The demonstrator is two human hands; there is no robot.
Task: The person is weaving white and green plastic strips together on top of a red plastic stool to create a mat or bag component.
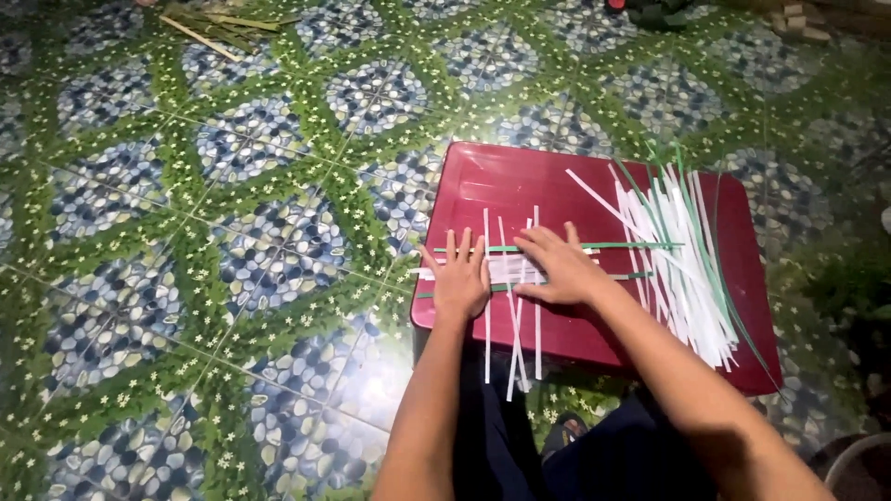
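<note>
Partly hidden under our palms, the woven strips (511,278) lie on the dark red lid (520,181), near its front edge. Our left hand (458,276) and right hand (557,267) press flat on them, fingers spread, clasping nothing. Loose strips (682,255) (white and green) pile rightward, overhanging the lid's edge. Patterned floor (232,232) lies open to our left.

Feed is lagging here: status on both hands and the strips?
Left hand and right hand flat on crossed white and green strips. Red lid underneath. Loose strip pile at right.
</note>
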